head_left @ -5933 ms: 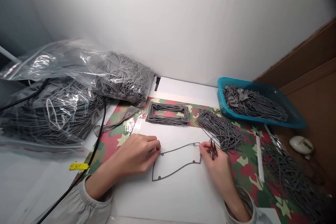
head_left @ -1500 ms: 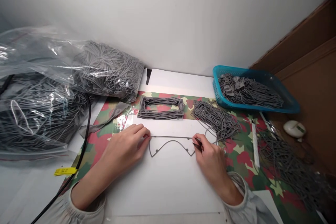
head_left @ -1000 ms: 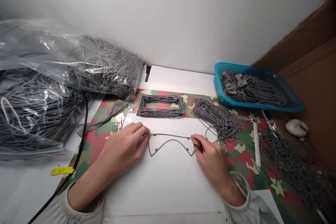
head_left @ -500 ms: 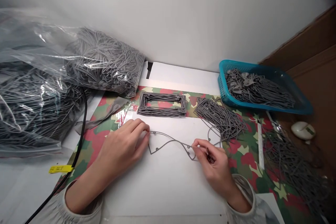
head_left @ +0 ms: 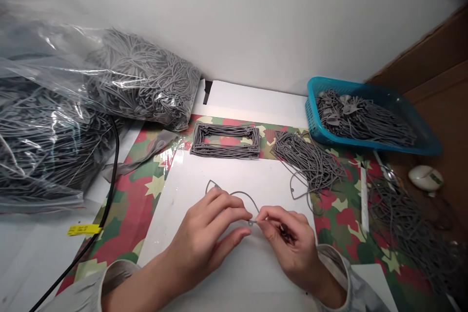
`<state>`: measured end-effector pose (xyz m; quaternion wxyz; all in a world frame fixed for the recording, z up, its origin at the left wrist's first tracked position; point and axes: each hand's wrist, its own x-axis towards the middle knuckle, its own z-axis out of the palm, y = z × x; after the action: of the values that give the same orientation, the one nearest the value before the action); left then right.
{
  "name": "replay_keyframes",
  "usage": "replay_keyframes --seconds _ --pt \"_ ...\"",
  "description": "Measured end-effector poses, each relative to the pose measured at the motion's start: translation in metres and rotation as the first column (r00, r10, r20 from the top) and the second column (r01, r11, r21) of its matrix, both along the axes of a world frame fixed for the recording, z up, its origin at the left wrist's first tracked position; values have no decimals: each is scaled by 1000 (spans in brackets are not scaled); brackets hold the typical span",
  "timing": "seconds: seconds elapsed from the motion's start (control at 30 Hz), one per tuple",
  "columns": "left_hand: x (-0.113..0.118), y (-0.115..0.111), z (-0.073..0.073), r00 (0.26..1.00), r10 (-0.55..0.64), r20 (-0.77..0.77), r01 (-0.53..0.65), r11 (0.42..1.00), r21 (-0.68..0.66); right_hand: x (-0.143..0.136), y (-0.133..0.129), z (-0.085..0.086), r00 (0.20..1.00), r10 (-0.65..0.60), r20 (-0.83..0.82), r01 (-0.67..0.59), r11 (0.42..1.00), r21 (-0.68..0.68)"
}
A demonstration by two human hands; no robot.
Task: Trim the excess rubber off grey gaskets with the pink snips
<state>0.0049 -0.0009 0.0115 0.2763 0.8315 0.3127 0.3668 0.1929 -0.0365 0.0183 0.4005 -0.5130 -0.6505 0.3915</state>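
Note:
A thin grey rubber gasket (head_left: 247, 195) with small round tabs bends in a loose loop over the white sheet. My right hand (head_left: 292, 241) pinches its near end between thumb and index finger. Something small, dark and shiny is tucked in that palm; I cannot make out its kind. My left hand (head_left: 210, 229) is open beside the pinch, thumb and forefinger apart near a small tab. Part of the gasket runs behind the left fingers, and its far corner shows beyond them. Past both hands lies a neat rectangular stack of gaskets (head_left: 226, 153).
A loose pile of gaskets (head_left: 310, 161) lies right of the stack. Clear bags of grey parts (head_left: 146, 83) fill the left, with a black cable (head_left: 113, 165) in front. At right are a blue basket (head_left: 373, 145), a white mouse (head_left: 425, 178) and more grey strands (head_left: 405, 229).
My left hand has let go of the gasket's left corner and moved right, close to my right hand. The gasket's left end now lies free; the right hand keeps its pinch.

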Motion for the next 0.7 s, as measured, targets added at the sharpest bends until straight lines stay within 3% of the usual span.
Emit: replay_keyframes --seconds 0.7 --pt "4 -1 7 995 -7 103 21 990 -138 -1 0 -3 998 29 58 -36 992 121"
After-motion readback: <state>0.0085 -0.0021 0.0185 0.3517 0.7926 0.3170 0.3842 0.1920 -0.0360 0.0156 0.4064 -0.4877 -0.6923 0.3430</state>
